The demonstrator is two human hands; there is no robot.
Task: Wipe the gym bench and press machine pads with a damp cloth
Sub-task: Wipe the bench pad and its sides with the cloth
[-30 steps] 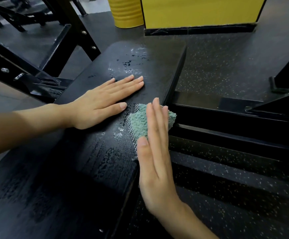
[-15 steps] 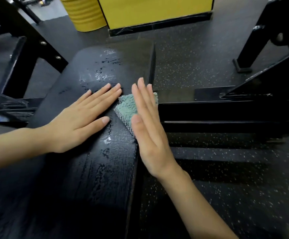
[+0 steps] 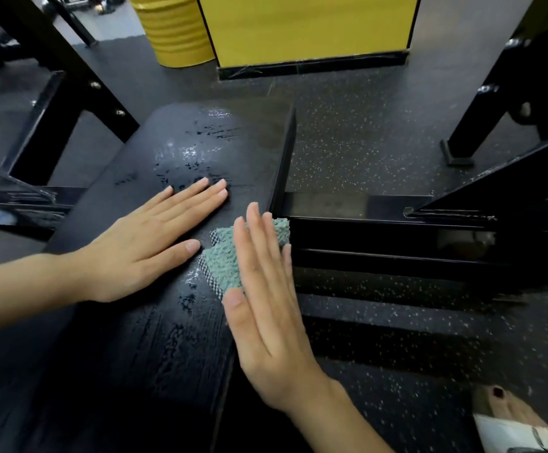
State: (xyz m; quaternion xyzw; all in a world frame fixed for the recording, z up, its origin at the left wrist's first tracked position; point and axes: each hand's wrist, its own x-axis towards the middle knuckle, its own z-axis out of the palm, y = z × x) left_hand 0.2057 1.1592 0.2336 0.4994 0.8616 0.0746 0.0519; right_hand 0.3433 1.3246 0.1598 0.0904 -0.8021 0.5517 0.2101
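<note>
As the right hand (image 3: 266, 308) draws the cloth (image 3: 223, 266) back a touch along the pad's right edge, it sits level with the left thumb again. Half a second ago it was up by the left fingertips, so that's a short scrubbing stroke, forward and back. It looks like the right rim of the bench pad (image 3: 128, 354) is getting its pass now, with the near end probably yet to come.

Both hands are flat, fingers straight and close together. The right presses down on the cloth; the left hand (image 3: 148, 243) rests bare on the pad just beside it, holding nothing.

The cloth is teal, nubbly terry with a checked woven border, bunched under the palm and spilling over the pad's edge. The pad is black, long and rounded at the far end, its vinyl skin cracked and grained. Wet streaks (image 3: 197, 148) glisten beyond the left fingertips. To the right, glossy black steel rails (image 3: 380, 233) run over speckled rubber floor (image 3: 364, 142).
</note>
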